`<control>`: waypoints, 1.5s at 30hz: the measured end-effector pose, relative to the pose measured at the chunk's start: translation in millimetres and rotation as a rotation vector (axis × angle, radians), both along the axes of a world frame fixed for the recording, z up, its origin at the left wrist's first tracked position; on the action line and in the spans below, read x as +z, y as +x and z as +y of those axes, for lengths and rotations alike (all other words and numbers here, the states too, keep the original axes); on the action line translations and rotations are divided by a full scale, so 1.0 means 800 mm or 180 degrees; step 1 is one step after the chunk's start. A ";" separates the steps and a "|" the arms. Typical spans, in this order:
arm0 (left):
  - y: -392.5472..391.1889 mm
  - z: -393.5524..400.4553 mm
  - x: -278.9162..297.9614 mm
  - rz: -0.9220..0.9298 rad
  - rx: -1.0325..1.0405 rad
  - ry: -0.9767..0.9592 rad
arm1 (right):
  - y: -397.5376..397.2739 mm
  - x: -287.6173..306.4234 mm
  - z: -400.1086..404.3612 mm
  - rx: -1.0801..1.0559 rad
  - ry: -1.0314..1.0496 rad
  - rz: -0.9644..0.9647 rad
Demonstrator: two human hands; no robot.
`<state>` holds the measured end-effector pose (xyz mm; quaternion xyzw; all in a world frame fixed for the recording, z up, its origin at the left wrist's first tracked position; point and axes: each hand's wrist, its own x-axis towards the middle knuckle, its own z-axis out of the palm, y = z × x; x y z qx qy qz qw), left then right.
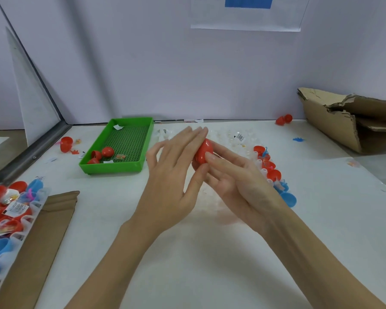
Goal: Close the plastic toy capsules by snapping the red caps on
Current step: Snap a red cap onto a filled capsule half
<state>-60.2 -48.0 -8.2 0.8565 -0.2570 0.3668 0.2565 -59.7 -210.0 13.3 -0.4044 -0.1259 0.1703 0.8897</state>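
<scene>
Red plastic fills the gap between your two hands: the capsule sits above the white table, just right of the green tray, which serves as the landmark here. Your right hand cradles it from below and from the side away from the tray, with its thumb lying across the shell, so that grip is closed around the capsule. Your left hand comes in from the tray side with fingers nearly straight; its fingertips and thumb rest against the shell, more pressing than clasping. The capsule's long axis appears to run from one palm toward the other, tilted up away from you, so a squeeze straight along that line is probably what seats the cap. Whether the seam is already shut is hidden behind your fingers. More red caps lie farther right of the tray, beyond your right hand.
</scene>
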 end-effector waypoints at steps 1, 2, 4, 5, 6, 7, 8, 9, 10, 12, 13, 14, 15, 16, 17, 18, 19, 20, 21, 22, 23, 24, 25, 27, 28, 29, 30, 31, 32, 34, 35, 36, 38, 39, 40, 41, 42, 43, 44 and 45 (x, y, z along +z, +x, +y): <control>0.002 0.003 -0.002 0.0004 -0.0067 0.0085 | 0.000 0.000 0.000 -0.0038 -0.0011 0.0020; 0.004 0.006 -0.003 0.0006 -0.0124 0.0091 | 0.000 0.000 -0.001 -0.0044 -0.0023 0.0039; 0.003 0.006 -0.005 0.0021 -0.0194 -0.0118 | -0.001 -0.001 -0.001 -0.0020 -0.0077 0.0025; 0.002 0.005 -0.004 0.0058 -0.0201 -0.0272 | -0.001 -0.001 -0.001 -0.0011 -0.0108 -0.0013; 0.001 0.004 -0.004 0.0121 -0.0194 -0.0422 | 0.000 0.000 -0.002 -0.0008 -0.0136 -0.0055; 0.000 0.003 -0.003 0.0201 -0.0175 -0.0567 | 0.000 0.001 -0.002 -0.0016 -0.0165 -0.0082; -0.002 0.002 -0.002 0.0291 -0.0146 -0.0717 | 0.000 0.001 -0.003 -0.0034 -0.0197 -0.0089; -0.004 0.001 -0.001 0.0380 -0.0125 -0.0868 | 0.001 0.001 -0.004 -0.0059 -0.0226 -0.0085; -0.005 0.000 0.000 0.0450 -0.0133 -0.0994 | 0.001 0.001 -0.004 -0.0080 -0.0252 -0.0082; -0.007 -0.001 0.002 0.0540 -0.0242 -0.1118 | 0.000 0.000 -0.002 -0.0096 -0.0301 -0.0082; -0.007 -0.001 0.003 0.0572 -0.0294 -0.1126 | 0.000 0.000 -0.002 -0.0094 -0.0310 -0.0075; -0.007 -0.001 0.003 0.0576 -0.0309 -0.1100 | -0.001 0.000 -0.001 -0.0080 -0.0294 -0.0060; -0.006 -0.001 0.001 0.0532 -0.0273 -0.1042 | 0.000 0.000 -0.002 -0.0060 -0.0254 -0.0040; -0.005 -0.001 -0.002 0.0441 -0.0183 -0.0963 | 0.000 0.001 -0.002 -0.0053 -0.0203 -0.0020; -0.005 -0.001 -0.005 0.0323 -0.0066 -0.0904 | 0.000 0.001 -0.003 -0.0075 -0.0165 -0.0001; -0.003 -0.003 -0.008 0.0217 0.0043 -0.0911 | 0.001 0.000 -0.004 -0.0125 -0.0158 0.0014; -0.002 -0.004 -0.010 0.0143 0.0105 -0.0985 | 0.002 0.000 -0.005 -0.0180 -0.0174 0.0019; -0.001 -0.006 -0.012 0.0101 0.0107 -0.1088 | 0.002 -0.001 -0.005 -0.0221 -0.0191 0.0008; 0.000 -0.007 -0.013 0.0081 0.0074 -0.1186 | 0.003 -0.002 -0.005 -0.0247 -0.0202 -0.0022; 0.002 -0.009 -0.013 0.0076 0.0033 -0.1257 | 0.003 -0.003 -0.005 -0.0277 -0.0216 -0.0064; 0.003 -0.009 -0.014 0.0070 0.0012 -0.1288 | 0.004 -0.004 -0.004 -0.0329 -0.0266 -0.0117; 0.003 -0.009 -0.014 0.0057 0.0015 -0.1286 | 0.004 -0.005 -0.004 -0.0412 -0.0374 -0.0189; 0.004 -0.009 -0.014 0.0041 0.0014 -0.1261 | 0.003 -0.005 -0.003 -0.0515 -0.0530 -0.0274; 0.005 -0.007 -0.013 0.0094 -0.0088 -0.1270 | 0.002 -0.008 -0.002 -0.0700 -0.0833 -0.0430; 0.005 -0.007 -0.012 0.0178 -0.0176 -0.1351 | 0.002 -0.009 -0.002 -0.0775 -0.0941 -0.0490; 0.005 -0.007 -0.012 0.0287 -0.0267 -0.1477 | 0.002 -0.009 -0.001 -0.0840 -0.1012 -0.0541; 0.005 -0.007 -0.011 0.0417 -0.0354 -0.1630 | 0.002 -0.009 -0.001 -0.0888 -0.1044 -0.0575; 0.005 -0.008 -0.010 0.0563 -0.0453 -0.1792 | 0.003 -0.009 -0.001 -0.0921 -0.1045 -0.0587; 0.004 -0.010 -0.009 0.0707 -0.0580 -0.1955 | 0.003 -0.008 -0.001 -0.0954 -0.1048 -0.0587; 0.002 -0.013 -0.006 0.0933 -0.0833 -0.2247 | 0.005 -0.006 -0.002 -0.1093 -0.1139 -0.0581; 0.001 -0.014 -0.005 0.1011 -0.0892 -0.2383 | 0.005 -0.007 -0.003 -0.1166 -0.1196 -0.0588; 0.001 -0.014 -0.005 0.1070 -0.0895 -0.2525 | 0.006 -0.007 -0.003 -0.1198 -0.1222 -0.0607; 0.003 -0.012 -0.004 0.1152 -0.0834 -0.2733 | 0.005 -0.007 -0.002 -0.1147 -0.1204 -0.0650; 0.004 -0.011 -0.004 0.1178 -0.0822 -0.2755 | 0.005 -0.007 -0.002 -0.1119 -0.1204 -0.0656; 0.004 -0.010 -0.004 0.1184 -0.0838 -0.2728 | 0.005 -0.006 -0.001 -0.1113 -0.1222 -0.0654; 0.005 -0.009 -0.003 0.1160 -0.0880 -0.2671 | 0.005 -0.006 -0.001 -0.1125 -0.1238 -0.0646; 0.005 -0.007 -0.003 0.1111 -0.0941 -0.2597 | 0.005 -0.005 -0.001 -0.1142 -0.1235 -0.0637; 0.005 -0.006 -0.003 0.1051 -0.1011 -0.2519 | 0.006 -0.005 -0.001 -0.1168 -0.1226 -0.0638; 0.005 -0.005 -0.002 0.0997 -0.1075 -0.2437 | 0.006 -0.005 -0.001 -0.1217 -0.1240 -0.0658; 0.006 -0.005 -0.003 0.0969 -0.1126 -0.2364 | 0.006 -0.004 -0.001 -0.1296 -0.1293 -0.0692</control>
